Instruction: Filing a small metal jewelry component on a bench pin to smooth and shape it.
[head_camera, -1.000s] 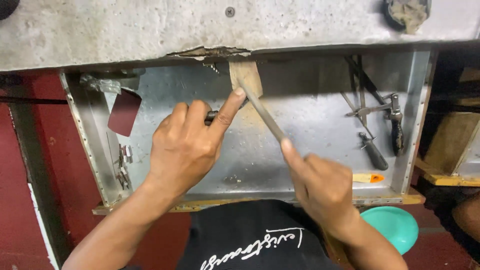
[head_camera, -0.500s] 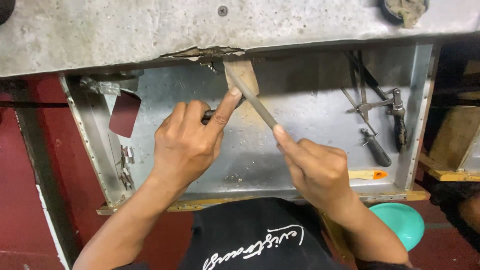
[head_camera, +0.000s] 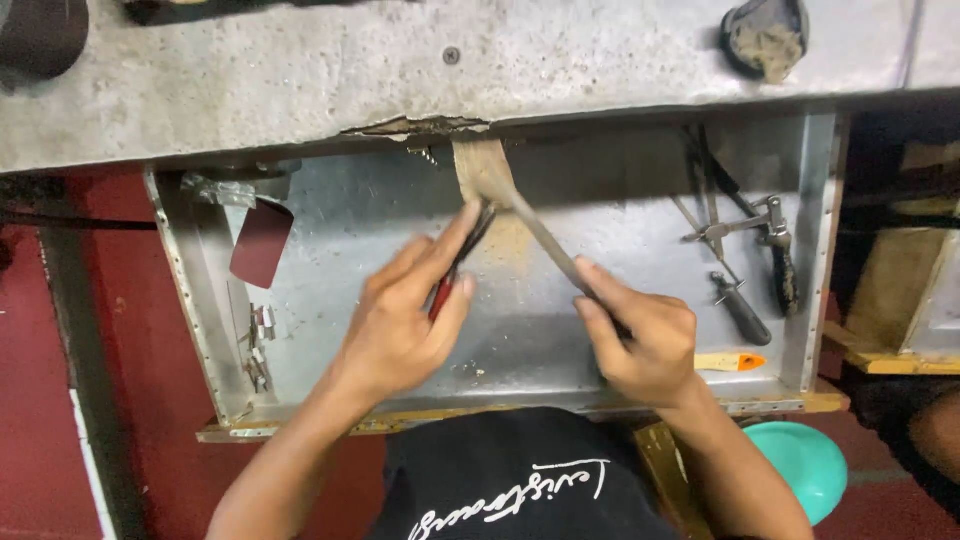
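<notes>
Both hands slid lower: left hand (head_camera: 400, 325) grips red-handled pliers (head_camera: 455, 275), right hand (head_camera: 640, 340) a file (head_camera: 545, 235), over metal tray (head_camera: 620, 210)

Two hands are counted, left hand (head_camera: 400, 325) and right hand (head_camera: 640, 335); one file (head_camera: 545, 240), one pair of pliers (head_camera: 455, 270), one hammer (head_camera: 775, 250), one teal bowl (head_camera: 810, 465).

Bare left hand (head_camera: 400, 330), bare right hand (head_camera: 645, 340), forearms uncovered, no sleeves showing, black shirt (head_camera: 520, 480) with white cursive script across chest
</notes>
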